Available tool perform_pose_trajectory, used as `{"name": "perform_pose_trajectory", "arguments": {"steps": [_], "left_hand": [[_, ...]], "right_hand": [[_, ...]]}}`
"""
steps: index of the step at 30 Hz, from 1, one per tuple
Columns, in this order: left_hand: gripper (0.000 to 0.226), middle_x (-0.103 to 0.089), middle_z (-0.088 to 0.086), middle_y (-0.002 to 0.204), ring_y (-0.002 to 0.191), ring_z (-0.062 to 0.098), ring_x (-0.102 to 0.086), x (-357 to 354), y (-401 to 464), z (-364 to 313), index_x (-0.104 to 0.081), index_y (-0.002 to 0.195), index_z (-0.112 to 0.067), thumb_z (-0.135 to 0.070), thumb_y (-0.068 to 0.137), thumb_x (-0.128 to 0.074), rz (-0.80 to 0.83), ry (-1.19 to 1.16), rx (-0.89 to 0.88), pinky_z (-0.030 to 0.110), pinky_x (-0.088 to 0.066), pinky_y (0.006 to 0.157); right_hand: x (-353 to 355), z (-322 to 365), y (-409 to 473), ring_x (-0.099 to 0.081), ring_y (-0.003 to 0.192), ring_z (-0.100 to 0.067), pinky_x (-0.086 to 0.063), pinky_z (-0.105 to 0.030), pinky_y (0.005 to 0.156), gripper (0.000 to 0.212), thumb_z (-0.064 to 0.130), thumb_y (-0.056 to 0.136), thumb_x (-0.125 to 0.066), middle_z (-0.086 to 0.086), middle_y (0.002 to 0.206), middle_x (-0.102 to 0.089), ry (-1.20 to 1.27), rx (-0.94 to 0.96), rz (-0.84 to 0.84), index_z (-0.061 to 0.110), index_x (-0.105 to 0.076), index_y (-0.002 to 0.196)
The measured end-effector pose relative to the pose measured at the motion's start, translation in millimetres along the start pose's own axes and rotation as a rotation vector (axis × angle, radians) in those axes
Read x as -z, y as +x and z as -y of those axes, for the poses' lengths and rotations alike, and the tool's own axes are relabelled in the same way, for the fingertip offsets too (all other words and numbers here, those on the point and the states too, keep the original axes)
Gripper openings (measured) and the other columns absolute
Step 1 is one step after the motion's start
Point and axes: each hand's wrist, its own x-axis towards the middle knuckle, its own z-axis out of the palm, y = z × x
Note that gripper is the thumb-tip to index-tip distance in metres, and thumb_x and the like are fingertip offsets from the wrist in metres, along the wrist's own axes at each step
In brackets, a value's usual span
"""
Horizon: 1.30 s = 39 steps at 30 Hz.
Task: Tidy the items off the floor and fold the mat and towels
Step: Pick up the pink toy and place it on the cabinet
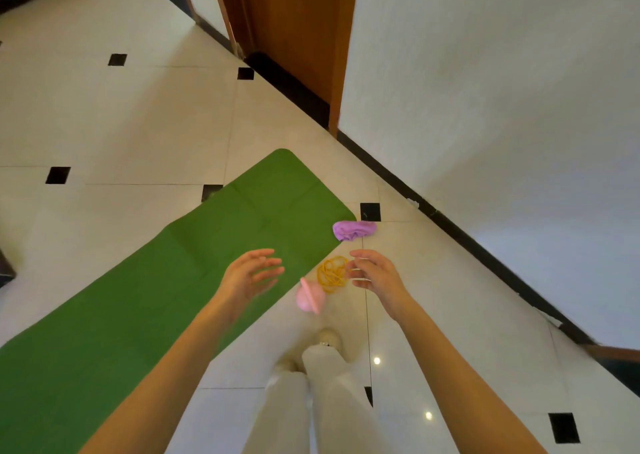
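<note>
Two bare hands hover; flat green mat; tangled yellow cord.

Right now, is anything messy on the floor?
Yes. A crumpled purple towel lies at the corner of the green mat, a tangled yellow cord sits on the tiles beside it, and a pink object lies close by. Both hands are empty.
</note>
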Motion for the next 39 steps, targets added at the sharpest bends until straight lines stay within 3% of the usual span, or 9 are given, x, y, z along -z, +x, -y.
{"name": "perform_pose_trajectory", "arguments": {"steps": [8,11,20,24,27,31,33,37,39], "left_hand": [[0.016,-0.065,0.005,0.088,0.071,0.014,-0.065,10.2,131.6,74.3,-0.058,0.098,-0.012,-0.005,0.093,-0.044,-0.092,0.077,0.232,0.027,-0.048,0.067],[0.015,-0.063,0.004,0.085,0.060,0.010,-0.067,23.8,177.1,120.1,-0.059,0.091,-0.014,-0.006,0.092,-0.046,-0.132,0.109,0.299,0.028,-0.044,0.070],[0.009,-0.060,0.004,0.096,0.087,0.017,-0.058,63.7,305.8,258.3,-0.054,0.091,-0.017,-0.014,0.095,-0.046,-0.161,0.108,0.378,0.028,-0.041,0.075],[0.027,-0.055,0.006,0.102,0.104,0.022,-0.050,70.6,358.2,314.2,-0.052,0.121,-0.007,-0.016,0.098,-0.039,-0.142,0.032,0.458,0.033,-0.036,0.093],[0.038,-0.054,0.002,0.094,0.106,0.021,-0.047,68.8,392.0,344.7,-0.044,0.134,-0.004,-0.019,0.099,-0.039,-0.162,-0.050,0.475,0.034,-0.032,0.101],[0.041,-0.049,0.011,0.126,0.129,0.025,-0.040,64.1,426.9,373.0,-0.040,0.137,-0.006,-0.024,0.100,-0.038,-0.180,-0.085,0.475,0.032,-0.028,0.105],[0.041,-0.049,0.010,0.118,0.122,0.024,-0.045,63.5,441.0,385.9,-0.043,0.135,-0.006,-0.025,0.099,-0.041,-0.157,-0.096,0.486,0.031,-0.034,0.098],[0.023,-0.058,0.009,0.096,0.094,0.019,-0.055,63.5,463.4,404.6,-0.053,0.114,-0.002,-0.016,0.097,-0.045,-0.134,-0.192,0.495,0.025,-0.044,0.080],[0.016,-0.060,0.010,0.093,0.086,0.017,-0.057,62.8,468.4,408.3,-0.058,0.099,0.000,-0.012,0.096,-0.047,-0.141,-0.213,0.505,0.026,-0.047,0.079]], "right_hand": [[-3.4,-68.9,111.7,-0.059,0.058,0.000,-0.043,-0.010,0.052,0.015,-0.001,0.091,-0.049,-0.009,0.086,-0.060,-0.105,-0.049,-0.036,0.011,-0.057,0.093],[-3.4,-112.8,152.6,-0.059,0.067,-0.005,-0.042,-0.007,0.053,0.013,-0.002,0.090,-0.052,-0.008,0.089,-0.060,-0.102,-0.078,-0.058,0.008,-0.057,0.098],[1.1,-277.5,271.0,-0.059,0.076,-0.013,-0.043,-0.007,0.054,0.023,-0.001,0.089,-0.051,-0.009,0.098,-0.060,-0.174,-0.190,-0.078,0.008,-0.055,0.109],[2.0,-340.0,314.3,-0.055,0.077,-0.012,-0.041,-0.008,0.055,0.032,-0.010,0.086,-0.054,-0.011,0.101,-0.056,-0.203,-0.227,-0.077,0.003,-0.053,0.115],[1.0,-377.7,338.9,-0.054,0.085,-0.016,-0.045,-0.008,0.062,0.041,-0.012,0.085,-0.055,-0.010,0.109,-0.051,-0.272,-0.240,-0.085,-0.003,-0.049,0.125],[-3.4,-410.6,365.6,-0.051,0.101,-0.019,-0.043,-0.031,0.095,0.047,-0.005,0.086,-0.059,-0.006,0.117,-0.049,-0.389,-0.246,-0.017,0.006,-0.046,0.129],[-6.4,-420.1,375.5,-0.050,0.110,-0.019,-0.039,-0.032,0.101,0.049,0.003,0.086,-0.061,-0.007,0.127,-0.052,-0.484,-0.260,0.009,0.006,-0.046,0.132],[-16.6,-429.3,384.5,-0.057,0.106,-0.020,-0.041,-0.012,0.075,0.054,0.024,0.079,-0.060,-0.009,0.124,-0.060,-0.626,-0.293,0.115,0.007,-0.052,0.129],[-19.1,-429.9,387.4,-0.054,0.096,-0.016,-0.036,-0.010,0.062,0.044,0.017,0.083,-0.060,-0.014,0.120,-0.061,-0.697,-0.295,0.152,0.002,-0.055,0.124]]}}
